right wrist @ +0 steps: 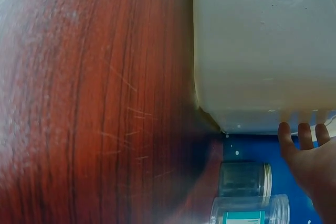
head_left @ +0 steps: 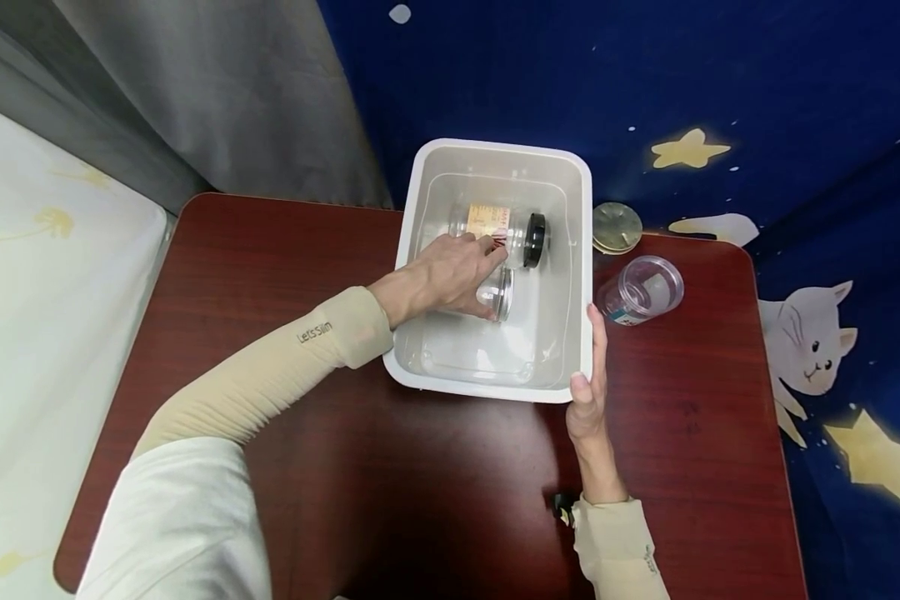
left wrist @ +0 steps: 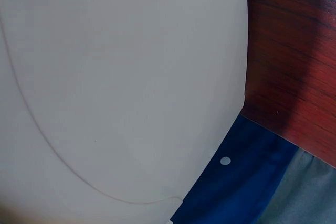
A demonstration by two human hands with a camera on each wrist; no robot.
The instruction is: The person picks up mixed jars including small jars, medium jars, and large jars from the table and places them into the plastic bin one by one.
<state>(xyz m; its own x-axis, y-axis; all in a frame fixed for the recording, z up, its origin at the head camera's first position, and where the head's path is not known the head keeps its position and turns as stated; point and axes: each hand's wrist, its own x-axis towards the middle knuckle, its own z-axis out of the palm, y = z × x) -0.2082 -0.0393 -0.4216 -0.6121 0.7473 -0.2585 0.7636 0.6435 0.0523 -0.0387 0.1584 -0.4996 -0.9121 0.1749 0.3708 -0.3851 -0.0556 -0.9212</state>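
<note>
In the head view, a white plastic bin (head_left: 495,379) stands on the table with two clear jars inside. One is a clear jar with a black lid (head_left: 534,240) and an orange label, lying on its side. Beside it lies a clear jar with a silvery lid (head_left: 506,294); my left hand (head_left: 453,271) grips it, thumb on the near side and fingers on the far side. My right hand (head_left: 591,392) rests against the bin's right side near the front corner, its thumb at the rim. In the right wrist view, its fingers (right wrist: 304,136) touch the outer wall, fairly straight.
Right of the bin stand a clear container with a teal label (head_left: 641,292) and a jar with a metallic lid (head_left: 617,227). A dark red wooden table (head_left: 450,475) lies beneath. Behind it hangs a blue curtain (head_left: 510,75), with a grey curtain (head_left: 270,108) further left.
</note>
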